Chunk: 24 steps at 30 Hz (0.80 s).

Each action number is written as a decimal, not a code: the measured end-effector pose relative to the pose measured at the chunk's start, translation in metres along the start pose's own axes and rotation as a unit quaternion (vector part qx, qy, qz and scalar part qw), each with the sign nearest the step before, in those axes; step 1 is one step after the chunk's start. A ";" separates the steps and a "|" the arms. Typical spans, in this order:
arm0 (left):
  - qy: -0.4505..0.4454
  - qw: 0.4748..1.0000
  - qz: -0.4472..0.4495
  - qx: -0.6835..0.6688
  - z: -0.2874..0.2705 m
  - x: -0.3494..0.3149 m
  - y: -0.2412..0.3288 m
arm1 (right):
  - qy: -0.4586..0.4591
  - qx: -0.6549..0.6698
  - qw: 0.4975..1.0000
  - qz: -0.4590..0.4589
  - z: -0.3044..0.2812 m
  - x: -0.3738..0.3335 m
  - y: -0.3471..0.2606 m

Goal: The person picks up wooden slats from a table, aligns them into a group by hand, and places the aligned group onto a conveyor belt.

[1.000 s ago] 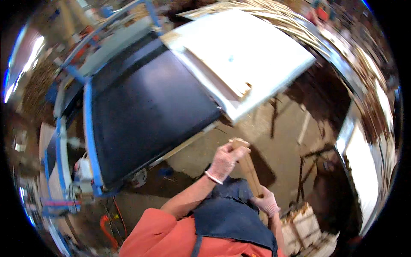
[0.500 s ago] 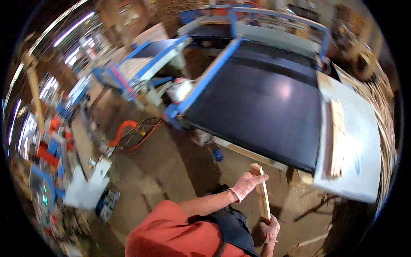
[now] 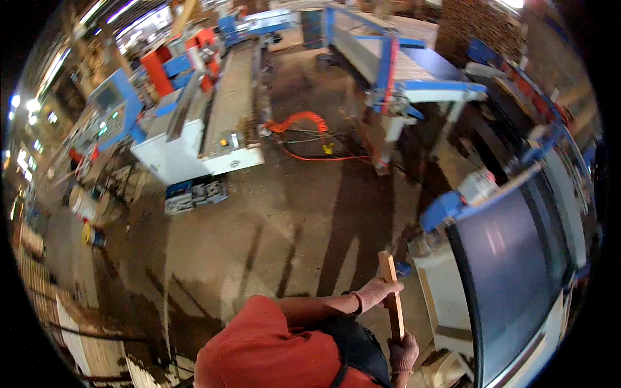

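The person in the orange-red top is holding a narrow wooden strip (image 3: 391, 296) upright in front of the body, both hands in pale work gloves. The right hand (image 3: 402, 353) is gripping the strip's lower end, fingers curled fully round it in a closed fist. The left hand (image 3: 375, 292) is wrapping round the strip higher up, just below its top end, fingers closed over the wood with the thumb side toward the body. The strip is tilting slightly, its top leaning a little to the person's left, and it is standing clear of the floor, touching only the two gloves. A dark apron (image 3: 352, 349) is hanging over the chest just below the left forearm.

Just to the right of the strip a machine with a wide dark flat bed (image 3: 517, 271) and a white base is standing, blue fittings at its near corner. The bare concrete floor (image 3: 284, 226) is stretching ahead, long shadows lying across it. Farther off an orange coiled hose (image 3: 299, 121) is lying on the floor beside yellow and dark cables. To the left of it a white and blue machine (image 3: 213, 139) with a long conveyor top is standing; a blue-framed machine (image 3: 401, 71) is standing beyond the hose to the right. Stacked boards (image 3: 90, 343) are lying at the lower left edge.
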<state>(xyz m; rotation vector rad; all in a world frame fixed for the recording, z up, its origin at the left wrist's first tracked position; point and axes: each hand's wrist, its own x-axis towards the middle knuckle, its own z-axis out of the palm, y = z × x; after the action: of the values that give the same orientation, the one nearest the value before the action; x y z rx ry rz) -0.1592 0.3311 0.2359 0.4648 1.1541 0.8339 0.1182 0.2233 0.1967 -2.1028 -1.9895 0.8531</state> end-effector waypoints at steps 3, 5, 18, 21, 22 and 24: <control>0.066 0.993 0.024 -0.095 -0.095 -0.007 0.031 | -0.081 -0.047 0.992 -0.086 -0.009 0.066 -0.104; 0.112 0.970 0.076 -0.203 -0.153 -0.024 0.043 | -0.158 -0.070 0.976 -0.129 -0.004 0.101 -0.157; 0.395 0.801 0.209 -0.399 -0.432 -0.163 0.125 | -0.271 -0.017 0.840 -0.470 0.110 0.255 -0.579; 0.412 0.741 0.284 -0.447 -0.501 -0.172 0.064 | -0.256 0.009 0.808 -0.531 0.166 0.287 -0.696; 0.424 0.713 0.307 -0.466 -0.517 -0.178 0.040 | -0.254 -0.035 0.811 -0.525 0.176 0.286 -0.740; 0.463 0.663 0.308 -0.501 -0.546 -0.196 0.022 | -0.210 -0.087 0.782 -0.580 0.218 0.311 -0.812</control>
<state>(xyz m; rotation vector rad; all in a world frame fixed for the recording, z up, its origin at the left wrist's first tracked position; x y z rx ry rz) -0.7058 0.1441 0.1742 -0.6627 1.1888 2.3014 -0.7079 0.5591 0.2901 -0.3376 -2.9775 0.8513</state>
